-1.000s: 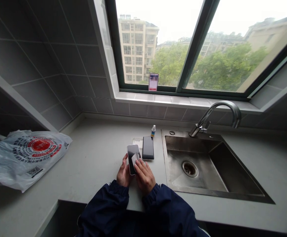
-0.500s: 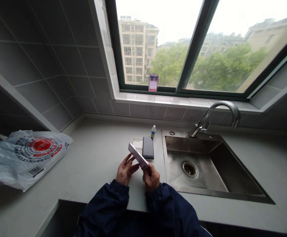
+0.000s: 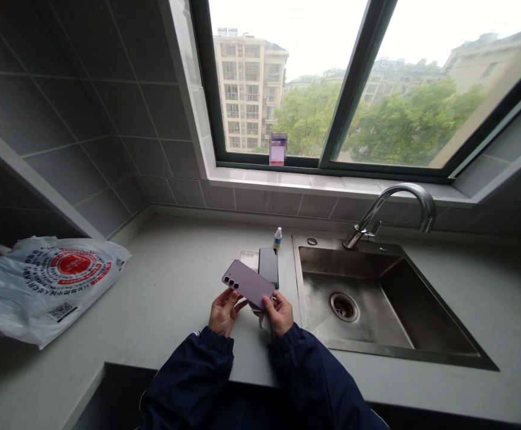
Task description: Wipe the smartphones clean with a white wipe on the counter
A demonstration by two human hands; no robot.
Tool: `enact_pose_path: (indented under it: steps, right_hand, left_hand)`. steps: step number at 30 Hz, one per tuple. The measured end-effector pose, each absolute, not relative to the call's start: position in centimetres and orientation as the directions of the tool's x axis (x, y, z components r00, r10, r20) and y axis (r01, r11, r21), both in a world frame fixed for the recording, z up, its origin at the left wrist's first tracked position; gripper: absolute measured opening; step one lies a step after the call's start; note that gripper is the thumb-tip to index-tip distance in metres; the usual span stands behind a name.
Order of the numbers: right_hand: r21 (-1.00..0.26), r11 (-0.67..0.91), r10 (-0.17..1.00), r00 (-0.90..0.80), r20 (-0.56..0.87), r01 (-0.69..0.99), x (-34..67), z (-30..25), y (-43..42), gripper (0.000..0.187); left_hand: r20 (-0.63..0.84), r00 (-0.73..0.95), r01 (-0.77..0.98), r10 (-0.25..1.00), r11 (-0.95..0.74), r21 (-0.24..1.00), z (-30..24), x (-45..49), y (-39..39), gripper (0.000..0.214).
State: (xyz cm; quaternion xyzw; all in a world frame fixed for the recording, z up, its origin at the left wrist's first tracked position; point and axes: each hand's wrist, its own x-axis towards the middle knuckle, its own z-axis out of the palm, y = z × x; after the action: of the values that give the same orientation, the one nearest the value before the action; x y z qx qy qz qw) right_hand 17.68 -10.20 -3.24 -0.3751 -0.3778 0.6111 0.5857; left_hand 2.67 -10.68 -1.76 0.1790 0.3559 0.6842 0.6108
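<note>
A pale purple smartphone is held over the counter, its back with several round camera lenses turned up toward me. My right hand grips its right end, thumb on the back. At the camera end, my left hand pinches the lower edge between thumb and fingers. Something thin and whitish, perhaps a cloth, hangs below my right hand, partly hidden. Just beyond lie a dark-screened phone and a clear flat case, part of it hidden. Behind them stands a small white-capped bottle.
A stainless sink with a curved faucet is set into the white counter on the right. On the left lies a white plastic bag with red and black print. The window is in front.
The purple phone has been turned from nearly edge-on to show its back. My right hand has shifted slightly right, and the whitish thing now shows beneath it.
</note>
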Motion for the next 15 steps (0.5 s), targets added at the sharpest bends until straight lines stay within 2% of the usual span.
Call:
enact_pose_path:
  steps: [5, 8, 12, 15]
  right_hand:
    - [-0.857, -0.165, 0.981, -0.169, -0.092, -0.489, 18.2, -3.5, -10.0, 0.06]
    - [-0.832, -0.252, 0.956, -0.262, -0.133, -0.494, 18.3, -3.4, -9.7, 0.062]
    - [-0.813, -0.348, 0.91, -0.377, -0.173, -0.467, 18.6, -3.2, -9.3, 0.062]
    - [-0.808, -0.379, 0.891, -0.415, -0.186, -0.452, 18.7, -3.0, -9.3, 0.06]
  left_hand:
    - [-0.16, -0.097, -0.739, 0.982, 0.037, 0.672, -1.3, 2.6, -10.5, 0.037]
    - [-0.08, 0.038, -0.754, 0.996, 0.081, 0.651, -0.4, 2.7, -10.3, 0.054]
    - [0.041, 0.215, -0.718, 0.976, 0.129, 0.684, 0.4, 2.9, -9.8, 0.079]
    - [0.064, 0.24, -0.713, 0.969, 0.131, 0.689, 0.4, 3.0, -9.7, 0.078]
